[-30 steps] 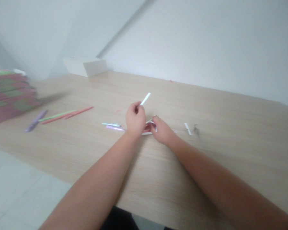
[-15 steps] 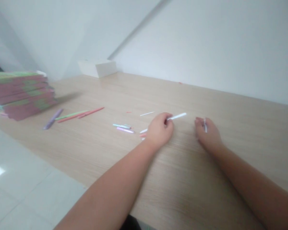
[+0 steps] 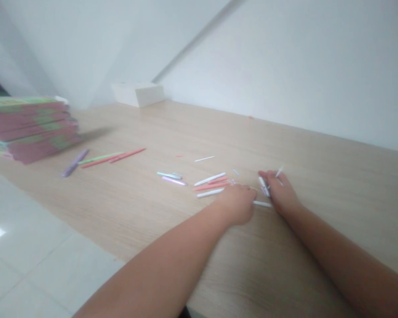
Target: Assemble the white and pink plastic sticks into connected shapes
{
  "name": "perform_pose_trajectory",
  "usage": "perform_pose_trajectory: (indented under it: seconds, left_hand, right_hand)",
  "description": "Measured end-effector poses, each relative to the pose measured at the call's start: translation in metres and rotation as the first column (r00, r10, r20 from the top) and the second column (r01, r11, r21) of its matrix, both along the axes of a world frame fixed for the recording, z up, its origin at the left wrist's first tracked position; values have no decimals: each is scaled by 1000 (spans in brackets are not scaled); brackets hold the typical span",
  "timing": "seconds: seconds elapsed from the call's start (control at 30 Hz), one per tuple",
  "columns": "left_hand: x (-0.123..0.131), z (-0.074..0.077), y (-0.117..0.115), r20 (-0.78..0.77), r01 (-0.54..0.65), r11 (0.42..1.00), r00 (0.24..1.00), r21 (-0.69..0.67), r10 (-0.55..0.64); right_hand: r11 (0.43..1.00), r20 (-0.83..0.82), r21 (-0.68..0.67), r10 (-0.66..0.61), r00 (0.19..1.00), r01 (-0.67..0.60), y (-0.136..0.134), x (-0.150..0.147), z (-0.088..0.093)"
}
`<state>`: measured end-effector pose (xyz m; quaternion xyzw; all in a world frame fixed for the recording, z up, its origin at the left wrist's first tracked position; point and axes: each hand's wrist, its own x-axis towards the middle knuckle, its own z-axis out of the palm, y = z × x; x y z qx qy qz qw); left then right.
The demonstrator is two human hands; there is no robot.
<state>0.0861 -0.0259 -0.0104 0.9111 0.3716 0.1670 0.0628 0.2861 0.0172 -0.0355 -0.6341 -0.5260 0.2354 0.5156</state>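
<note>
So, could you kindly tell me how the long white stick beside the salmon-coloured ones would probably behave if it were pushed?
The white stick looks thin and straight, so it is probably light and fairly stiff. It appears round and lies loose on the smooth wooden table, so it would likely roll or slide easily.

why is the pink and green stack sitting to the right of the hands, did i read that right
No: the head view shows the pink and green stack to the left of the left hand and right hand, not to their right.
</note>
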Motion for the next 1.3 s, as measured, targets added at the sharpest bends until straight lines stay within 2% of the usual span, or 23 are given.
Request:
perform_pose_trajectory:
  seconds: [0.1,0.27,0.5,0.57,0.7,0.83,1.0,1.13,1.3]
  left_hand:
    - [0,6,0,-31,-58,998,998,19,59]
    - [-3,15,0,-95,-197,980,976,5,197]
    - [-13,12,1,-41,-398,917,916,14,398]
    - [-18,12,5,-57,-464,886,885,-23,462]
    - [-31,13,17,-149,-606,775,795,-177,588]
    - [-42,9,29,-179,-584,763,812,-277,556]
    - [-46,1,35,-128,-513,824,858,-240,497]
    - [-48,0,37,-102,-449,865,894,-226,437]
    - [-49,2,37,-88,-393,899,919,-192,383]
  right_hand:
    - [997,-21,-30,74,997,-74,3,-16,2]
    - [990,-94,15,138,986,-137,16,-43,-2]
    - [975,-242,85,219,945,-205,36,-89,-12]
    - [966,-297,92,258,919,-241,38,-96,-10]
    - [939,-424,112,342,839,-326,38,-100,-5]
    - [913,-525,131,394,754,-386,38,-101,1]
    - [881,-581,131,439,685,-454,33,-107,5]
    - [870,-595,140,455,662,-472,29,-110,7]
    - [884,-591,148,439,677,-444,29,-111,7]
